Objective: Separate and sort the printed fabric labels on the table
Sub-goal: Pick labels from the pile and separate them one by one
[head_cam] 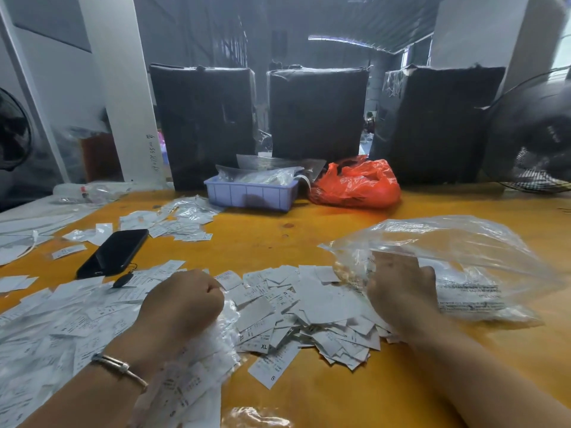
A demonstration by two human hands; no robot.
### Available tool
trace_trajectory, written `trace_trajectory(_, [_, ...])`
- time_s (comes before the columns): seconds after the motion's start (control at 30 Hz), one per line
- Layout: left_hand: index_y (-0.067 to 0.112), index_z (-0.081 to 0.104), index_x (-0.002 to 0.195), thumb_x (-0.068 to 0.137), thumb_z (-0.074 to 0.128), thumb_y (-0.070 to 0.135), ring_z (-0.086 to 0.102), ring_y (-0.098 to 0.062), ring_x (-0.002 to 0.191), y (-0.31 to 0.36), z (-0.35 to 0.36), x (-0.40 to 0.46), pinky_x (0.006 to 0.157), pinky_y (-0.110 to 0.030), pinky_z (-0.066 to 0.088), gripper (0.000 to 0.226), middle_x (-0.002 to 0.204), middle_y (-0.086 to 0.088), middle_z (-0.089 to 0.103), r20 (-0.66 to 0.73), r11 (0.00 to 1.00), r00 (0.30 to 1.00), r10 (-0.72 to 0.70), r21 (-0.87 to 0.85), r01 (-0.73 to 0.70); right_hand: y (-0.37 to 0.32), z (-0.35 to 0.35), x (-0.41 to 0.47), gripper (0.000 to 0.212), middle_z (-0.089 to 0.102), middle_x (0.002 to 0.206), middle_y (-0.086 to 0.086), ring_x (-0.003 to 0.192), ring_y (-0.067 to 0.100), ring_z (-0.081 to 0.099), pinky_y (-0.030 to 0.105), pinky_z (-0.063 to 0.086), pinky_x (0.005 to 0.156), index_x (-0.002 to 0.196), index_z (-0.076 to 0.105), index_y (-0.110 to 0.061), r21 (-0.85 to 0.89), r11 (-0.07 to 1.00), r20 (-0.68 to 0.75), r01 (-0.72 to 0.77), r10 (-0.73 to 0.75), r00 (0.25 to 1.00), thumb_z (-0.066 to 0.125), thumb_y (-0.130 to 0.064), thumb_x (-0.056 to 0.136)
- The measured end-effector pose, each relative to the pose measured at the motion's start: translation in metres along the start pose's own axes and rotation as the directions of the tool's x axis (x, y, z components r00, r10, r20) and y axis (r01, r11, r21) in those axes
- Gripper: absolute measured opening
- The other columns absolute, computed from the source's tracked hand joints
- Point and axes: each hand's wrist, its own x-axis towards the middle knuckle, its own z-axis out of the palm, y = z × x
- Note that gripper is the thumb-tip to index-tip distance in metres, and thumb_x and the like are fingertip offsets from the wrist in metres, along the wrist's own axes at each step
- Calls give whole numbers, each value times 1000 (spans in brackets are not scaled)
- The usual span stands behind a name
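I am emptying labels point(309, 307) onto the table point(309, 236): my left hand point(185, 301) grips one small bag point(210, 350), my right hand point(401, 288) lies flat and relaxed on the big bag point(463, 242); next I spread the pile.

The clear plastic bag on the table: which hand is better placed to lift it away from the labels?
The right hand. It already rests at the mouth of the clear bag, while the left hand grips a plastic-wrapped bundle of labels.

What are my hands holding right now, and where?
Left hand grips a small clear bag of labels by its top. Right hand rests at the big clear bag's mouth; grip unclear.
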Motion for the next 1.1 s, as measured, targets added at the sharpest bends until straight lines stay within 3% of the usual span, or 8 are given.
trace_trajectory(0.13, [14,63,65,78,46,8,56,-13,68,5,0,-2,57,-27,44,23,74,9,60,-45,1000,999,14,26,-13,8,0,5,36,48,119,7,114,28,43,41,33,90,119,49,-13,-35,996,-9,-76,76,997,43,-6,85])
trace_trajectory(0.33, [26,63,63,81,51,5,51,-2,71,11,4,-8,55,-24,34,30,76,15,59,-117,986,985,126,-91,-137,13,8,12,32,50,122,8,113,28,44,37,34,87,120,47,-12,-142,986,50,-83,91,995,39,-5,89])
trace_trajectory(0.47, [26,67,59,81,54,0,58,-7,73,13,9,-8,65,-31,47,37,73,13,66,-58,930,982,178,-317,-187,15,10,14,27,49,121,10,115,30,38,41,32,92,112,53,-14,-200,969,61,-147,162,985,42,-11,87])
trace_trajectory(0.57, [27,68,59,81,54,-2,62,-8,84,16,10,-11,79,-36,51,39,78,13,69,-42,907,970,240,-346,-239,17,12,15,13,52,100,4,112,29,40,44,27,94,89,50,-18,-163,972,114,-169,189,975,41,-9,86])
trace_trajectory(0.63, [28,68,60,82,54,-2,62,-5,85,16,11,-13,80,-35,52,40,80,14,69,-43,900,961,274,-340,-272,19,12,15,16,46,78,-2,104,27,44,45,26,95,74,43,-19,-138,979,92,-152,165,982,42,-8,85])
trace_trajectory(0.73, [29,68,61,83,55,-1,62,-3,85,15,13,-11,80,-34,52,40,81,14,69,-44,893,955,293,-344,-290,22,10,16,21,46,68,-3,85,25,44,42,26,92,67,44,-20,-83,987,14,-141,143,990,44,-6,82])
trace_trajectory(0.93, [30,67,59,83,56,-1,61,-1,84,15,15,-11,78,-28,50,40,79,14,69,-36,883,948,318,-354,-309,30,10,18,28,68,95,1,99,24,59,38,26,91,94,65,-20,-92,991,-91,-102,94,991,50,0,83])
trace_trajectory(1.1, [28,69,61,83,57,-1,62,-2,84,15,16,-11,79,-30,51,39,78,13,70,-40,877,945,326,-362,-317,33,13,19,29,66,98,2,101,24,54,36,22,90,91,67,-22,-10,991,-192,-133,129,973,52,0,78])
